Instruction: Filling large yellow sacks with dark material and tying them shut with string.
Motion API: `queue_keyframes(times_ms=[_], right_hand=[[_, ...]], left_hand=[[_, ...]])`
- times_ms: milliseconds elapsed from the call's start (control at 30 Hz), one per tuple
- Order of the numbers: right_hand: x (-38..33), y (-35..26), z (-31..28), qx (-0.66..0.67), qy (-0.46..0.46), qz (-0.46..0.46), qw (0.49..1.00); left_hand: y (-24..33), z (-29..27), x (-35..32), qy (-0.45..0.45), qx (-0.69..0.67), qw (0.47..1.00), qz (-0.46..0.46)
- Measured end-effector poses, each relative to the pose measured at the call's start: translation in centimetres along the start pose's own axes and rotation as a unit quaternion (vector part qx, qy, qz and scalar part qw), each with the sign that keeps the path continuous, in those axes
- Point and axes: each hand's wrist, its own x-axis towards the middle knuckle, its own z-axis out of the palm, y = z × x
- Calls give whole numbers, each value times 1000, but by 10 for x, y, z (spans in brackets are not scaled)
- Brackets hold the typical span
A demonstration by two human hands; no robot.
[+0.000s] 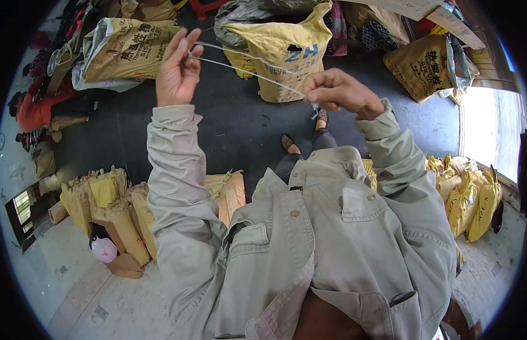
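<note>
A thin white string [243,70] stretches in two strands between my hands, in front of my chest. Its left end passes round the fingers of my left hand [179,71], which is raised with the palm partly showing and the fingers partly curled. My right hand [341,92] pinches the other end, thumb against the bent forefinger. Beyond the string stands a full yellow woven sack [292,85] with blue and dark print, its top gaping. A grey plastic liner [232,22] bulges at the sack's far left side.
Brown printed sacks lie at the far left [127,51] and far right [416,65]. Near my left side stand packed sacks and an open carton [127,238]. Tied yellow sacks [470,198] line the right, by a bright doorway [490,130]. A person in red [37,116] is at far left.
</note>
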Motion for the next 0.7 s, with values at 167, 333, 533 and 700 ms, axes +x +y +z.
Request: queue_keyframes(times_ms=[167,333,533,700], right_hand=[[-35,-7,-23,-52,102,-14,993],[-66,-37,-54,-182,178,-44,966],[-68,-77,-45,-342,140,-26,929],[-28,-73,-37,-525,41,-151,836]], left_hand=[[-2,-21,-8,71,16,997,12],[-19,-38,-22,83,139,986,-38],[-40,-11,-29,76,710,645,-271],[-62,58,-22,-115,627,742,205]])
